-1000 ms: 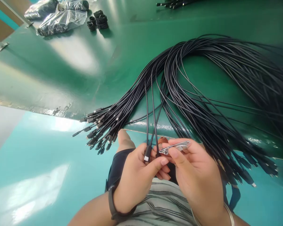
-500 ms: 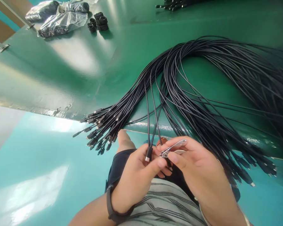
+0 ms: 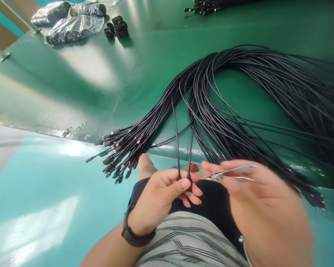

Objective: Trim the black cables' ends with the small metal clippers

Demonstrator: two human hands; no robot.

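Note:
My left hand pinches a couple of thin black cables near their ends, with a small connector showing below the fingers. My right hand, blurred by motion, is apart from it to the right and holds a metal nail clipper between thumb and fingers. A large loop of black cables lies on the green surface in front of my hands. A bunch of its connector ends fans out just beyond my left hand.
The glossy green workbench has plastic bags of black cable and small cable coils at the far left. More cable ends lie at the top. Teal floor shows below the bench edge.
My right hand has moved right with the clipper, away from my left hand. The cable ends in my left hand now point down and sit closer together.

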